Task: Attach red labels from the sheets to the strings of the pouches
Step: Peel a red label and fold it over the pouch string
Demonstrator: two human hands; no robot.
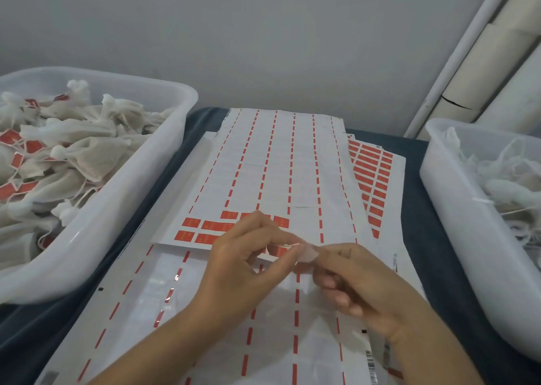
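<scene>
Dark blue surface: left hand (234, 256) and right hand (351, 279) pinch small red paper label (279, 249); fold squarely over string.

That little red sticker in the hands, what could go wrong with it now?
1. The red label is pinched between the left hand and right hand; it could fold and stick to itself or to a finger.
2. No string shows clearly between the hands, so it might close without catching one.
3. Few red labels remain on the top sheet, which lies loose on other sheets and could slide when peeling.
</scene>
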